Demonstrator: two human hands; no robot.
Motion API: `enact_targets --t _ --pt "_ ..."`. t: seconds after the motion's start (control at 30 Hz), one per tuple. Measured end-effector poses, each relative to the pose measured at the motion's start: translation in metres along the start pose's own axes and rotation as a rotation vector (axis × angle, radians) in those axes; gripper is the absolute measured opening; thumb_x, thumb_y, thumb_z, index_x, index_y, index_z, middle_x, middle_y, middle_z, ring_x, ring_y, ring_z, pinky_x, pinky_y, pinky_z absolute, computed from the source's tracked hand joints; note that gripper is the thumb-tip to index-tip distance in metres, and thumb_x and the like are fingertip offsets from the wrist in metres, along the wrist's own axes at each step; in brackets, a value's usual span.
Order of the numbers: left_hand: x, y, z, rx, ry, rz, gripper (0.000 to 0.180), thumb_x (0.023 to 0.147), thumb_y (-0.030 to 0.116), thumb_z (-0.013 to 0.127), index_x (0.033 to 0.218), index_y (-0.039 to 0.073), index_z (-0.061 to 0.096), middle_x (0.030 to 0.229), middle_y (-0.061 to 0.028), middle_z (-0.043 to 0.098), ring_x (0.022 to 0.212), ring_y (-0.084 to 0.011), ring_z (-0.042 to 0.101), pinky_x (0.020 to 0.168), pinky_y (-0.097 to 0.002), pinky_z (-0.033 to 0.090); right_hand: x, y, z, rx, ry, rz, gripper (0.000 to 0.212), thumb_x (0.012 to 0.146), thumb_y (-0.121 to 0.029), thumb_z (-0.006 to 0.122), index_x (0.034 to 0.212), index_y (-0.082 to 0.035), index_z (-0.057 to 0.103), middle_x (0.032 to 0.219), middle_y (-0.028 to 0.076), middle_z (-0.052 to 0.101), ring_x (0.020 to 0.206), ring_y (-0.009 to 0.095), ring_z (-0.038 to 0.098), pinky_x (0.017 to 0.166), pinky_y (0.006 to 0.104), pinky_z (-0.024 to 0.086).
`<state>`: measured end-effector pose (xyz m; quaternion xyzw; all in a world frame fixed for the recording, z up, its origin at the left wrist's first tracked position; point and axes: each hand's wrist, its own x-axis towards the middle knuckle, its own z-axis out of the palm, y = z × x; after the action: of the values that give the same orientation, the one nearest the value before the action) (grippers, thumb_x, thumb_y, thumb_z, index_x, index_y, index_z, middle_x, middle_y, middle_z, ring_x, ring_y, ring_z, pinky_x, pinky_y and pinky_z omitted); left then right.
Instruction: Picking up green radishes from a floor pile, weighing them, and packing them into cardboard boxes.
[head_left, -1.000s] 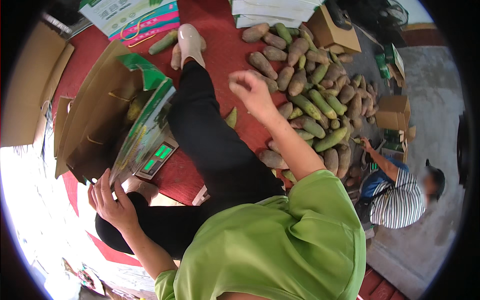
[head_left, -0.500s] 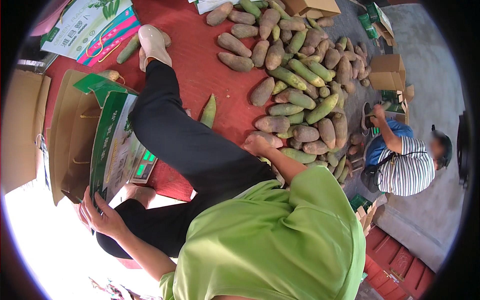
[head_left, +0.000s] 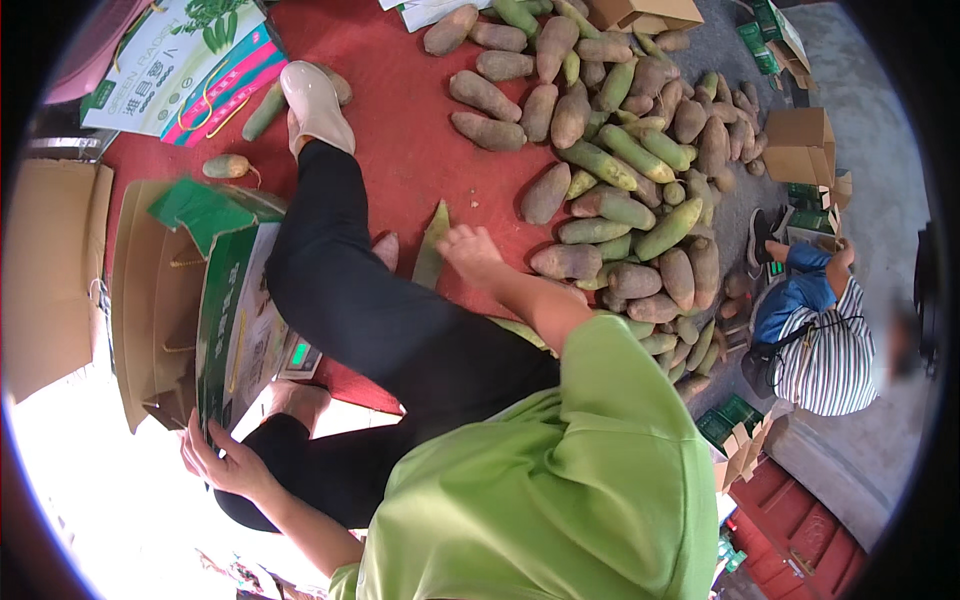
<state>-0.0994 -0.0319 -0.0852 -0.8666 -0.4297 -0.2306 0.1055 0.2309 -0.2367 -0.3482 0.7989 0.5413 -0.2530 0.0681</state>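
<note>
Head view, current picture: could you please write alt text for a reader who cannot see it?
A person's left hand holds an open cardboard box; the right hand is beside a long green vegetable on a red floor. A vegetable pile lies to the right.

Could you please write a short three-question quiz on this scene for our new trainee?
1. Multiple choice: What does the person's left hand touch?
A. The pile of vegetables
B. The green-and-white carton
C. The pale shoe
2. True or false: The person's right hand is down inside the carton.
3. Fill in the colour: The pointed green vegetable nearest the right hand lies on a ____ floor covering.

Key:
1. B: its fingers are at the carton's lower edge.
2. False: it is beside the pointed green vegetable, away from the carton.
3. Red.
</note>
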Motion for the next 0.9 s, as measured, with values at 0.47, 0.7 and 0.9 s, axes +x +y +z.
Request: enact_targets --t 0.47,0.7,0.9 --pt "0.0 -0.001 0.005 0.023 0.009 0.003 0.019 0.093 0.013 0.056 0.105 0.0 0.063 0.095 -0.0107 0.065 0.091 -0.0298 0.055 0.09 -0.043 0.038 0.056 -0.01 0.035 -0.284 0.064 -0.423 0.017 0.083 -0.019 0.056 0.098 -0.019 0.063 0.098 -0.003 0.058 0.101 0.018 0.053 0.089 0.0462 0.038" --pt "0.001 0.001 0.004 0.004 0.011 0.014 0.019 0.093 0.013 0.056 0.104 0.0 0.064 0.093 -0.011 0.065 0.088 -0.0294 0.056 0.089 -0.0426 0.039 0.021 0.016 0.03 0.109 -0.269 0.071 0.04 0.07 -0.026 0.073 0.108 -0.015 0.064 0.112 0.003 0.06 0.113 0.022 0.053 0.092 0.0478 0.04" --pt "0.005 0.006 0.007 -0.005 0.019 0.019 0.018 0.092 0.012 0.056 0.104 0.0 0.063 0.093 -0.0108 0.065 0.086 -0.0292 0.057 0.088 -0.0423 0.04 -0.015 0.067 0.041 0.683 -0.154 0.451 0.067 0.06 -0.03 0.081 0.118 -0.007 0.059 0.115 0.012 0.063 0.107 0.032 0.059 0.086 0.0448 0.048"
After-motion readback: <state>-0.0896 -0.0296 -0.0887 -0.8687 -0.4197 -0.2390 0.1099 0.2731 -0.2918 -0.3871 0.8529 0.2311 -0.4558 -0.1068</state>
